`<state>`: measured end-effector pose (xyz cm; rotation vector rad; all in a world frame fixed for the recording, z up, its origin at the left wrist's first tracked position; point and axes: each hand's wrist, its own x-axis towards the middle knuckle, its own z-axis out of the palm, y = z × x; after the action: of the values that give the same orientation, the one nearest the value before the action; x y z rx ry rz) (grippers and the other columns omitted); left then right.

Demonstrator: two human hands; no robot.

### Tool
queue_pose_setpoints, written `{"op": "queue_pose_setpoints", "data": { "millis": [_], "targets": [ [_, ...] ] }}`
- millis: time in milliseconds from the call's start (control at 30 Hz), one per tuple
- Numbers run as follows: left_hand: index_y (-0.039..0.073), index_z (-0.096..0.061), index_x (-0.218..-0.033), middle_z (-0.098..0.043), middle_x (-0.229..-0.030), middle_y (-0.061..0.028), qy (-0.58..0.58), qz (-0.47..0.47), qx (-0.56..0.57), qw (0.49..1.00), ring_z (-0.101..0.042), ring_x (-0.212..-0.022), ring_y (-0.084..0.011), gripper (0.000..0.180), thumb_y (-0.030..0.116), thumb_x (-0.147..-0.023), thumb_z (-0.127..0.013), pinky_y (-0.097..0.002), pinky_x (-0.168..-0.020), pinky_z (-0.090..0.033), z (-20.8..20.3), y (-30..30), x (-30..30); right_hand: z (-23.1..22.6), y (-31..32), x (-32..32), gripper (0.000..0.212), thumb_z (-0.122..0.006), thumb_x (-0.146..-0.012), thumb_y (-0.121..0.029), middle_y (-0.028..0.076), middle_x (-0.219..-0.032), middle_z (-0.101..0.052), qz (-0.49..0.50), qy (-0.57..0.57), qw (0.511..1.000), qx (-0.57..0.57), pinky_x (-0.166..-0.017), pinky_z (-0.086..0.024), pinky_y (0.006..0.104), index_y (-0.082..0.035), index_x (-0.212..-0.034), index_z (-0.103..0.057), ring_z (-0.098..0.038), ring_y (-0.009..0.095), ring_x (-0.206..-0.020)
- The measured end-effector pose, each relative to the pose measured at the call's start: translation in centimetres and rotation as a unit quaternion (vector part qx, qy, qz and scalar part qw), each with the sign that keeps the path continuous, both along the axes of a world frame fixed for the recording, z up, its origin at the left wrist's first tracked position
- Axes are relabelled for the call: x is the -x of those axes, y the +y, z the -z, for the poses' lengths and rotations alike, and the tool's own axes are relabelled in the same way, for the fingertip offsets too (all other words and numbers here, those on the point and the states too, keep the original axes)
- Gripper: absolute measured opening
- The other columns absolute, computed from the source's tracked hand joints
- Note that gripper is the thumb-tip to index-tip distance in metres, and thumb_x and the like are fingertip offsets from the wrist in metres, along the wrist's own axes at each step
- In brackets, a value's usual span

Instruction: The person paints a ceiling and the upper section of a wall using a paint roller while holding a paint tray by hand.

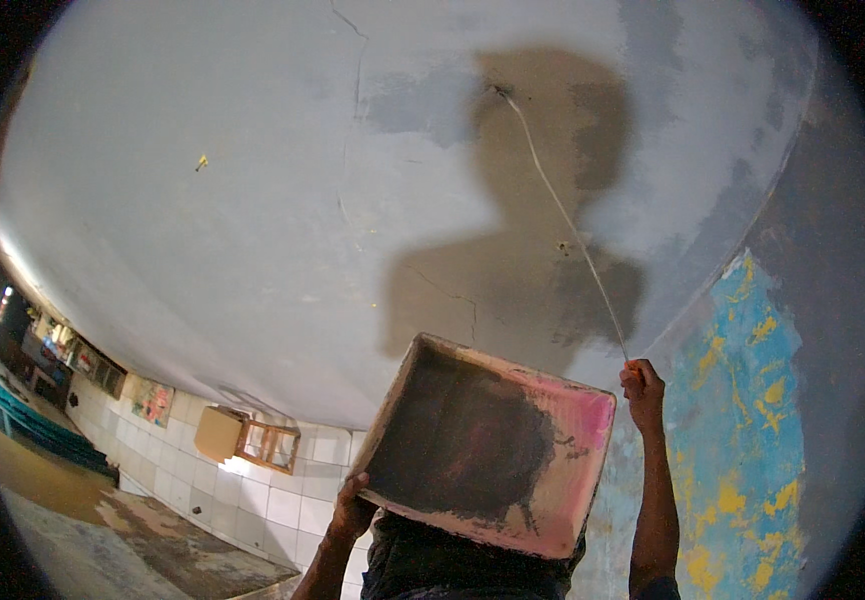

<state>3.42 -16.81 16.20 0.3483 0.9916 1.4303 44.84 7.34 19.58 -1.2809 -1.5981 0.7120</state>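
Note:
My left hand is closed on the lower left corner of a shallow pinkish paint tray. The tray is tilted, and dark grey paint coats much of its inside, with brighter pink along the right side. Raised to the right of the tray, my right hand is closed around the lower end of a thin white cord. A bit of orange shows at the fingers; what it belongs to is unclear. The cord's upper end meets a small dark spot on the grey-painted wall.
A shadow of a head and shoulders falls on the wall. At right, a blue patch with yellow flecks borders darker grey. Low on the left are white tiles, a small wood-framed opening, stained floor and a teal stack.

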Motion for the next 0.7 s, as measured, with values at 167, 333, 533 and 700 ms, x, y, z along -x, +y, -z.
{"op": "queue_pose_setpoints", "data": {
  "millis": [167, 333, 533, 700],
  "targets": [
    [0.001, -0.043, -0.116, -0.053, -0.093, -0.0081, 0.021, 0.001, 0.047, 0.999, -0.053, -0.079, -0.0184, 0.061, 0.040, -0.070, -0.057, -0.0305, -0.062, -0.043, 0.5, -0.4, 1.2, -0.9, 0.7, 4.1, 0.025, -0.059, -0.081, -0.028, 0.002, -0.065, -0.052, -0.027, 0.044, 0.999, 0.007, -0.050, -0.038, 0.0232, -0.004, -0.086, -0.053, -0.045, 0.008, -0.056],
    [0.004, -0.044, -0.111, -0.051, -0.079, -0.0043, 0.024, -0.008, 0.036, 0.999, -0.050, -0.065, -0.0138, 0.059, 0.043, -0.069, -0.058, -0.0269, -0.049, -0.038, 2.1, -0.3, 1.0, 1.1, 0.3, 1.5, 0.028, -0.059, -0.080, -0.029, 0.003, -0.066, -0.054, 0.004, -0.025, 1.000, -0.011, -0.049, -0.040, 0.0236, -0.002, -0.086, -0.054, -0.047, 0.008, -0.054],
    [0.001, -0.041, -0.116, -0.052, -0.093, -0.0102, 0.005, -0.009, 0.040, 0.999, -0.053, -0.081, -0.0204, 0.060, 0.038, -0.072, -0.057, -0.0321, -0.063, -0.043, 0.1, -1.1, 0.2, 2.2, -1.9, 1.4, 0.031, -0.056, -0.082, -0.031, 0.005, -0.066, -0.057, 0.014, 0.050, 0.999, 0.005, -0.049, -0.043, 0.0245, -0.001, -0.087, -0.056, -0.051, 0.010, -0.053],
    [-0.002, -0.037, -0.122, -0.048, -0.114, -0.0146, -0.041, -0.023, 0.021, 0.999, -0.049, -0.101, -0.0274, 0.062, 0.030, -0.072, -0.055, -0.0380, -0.083, -0.042, 0.4, -2.6, 0.3, 1.7, -2.1, 2.1, 0.023, -0.060, -0.081, -0.022, 0.003, -0.062, -0.053, 0.003, 0.077, 0.997, 0.006, -0.048, -0.044, 0.0237, 0.000, -0.086, -0.058, -0.050, 0.008, -0.054]
  ]
}}
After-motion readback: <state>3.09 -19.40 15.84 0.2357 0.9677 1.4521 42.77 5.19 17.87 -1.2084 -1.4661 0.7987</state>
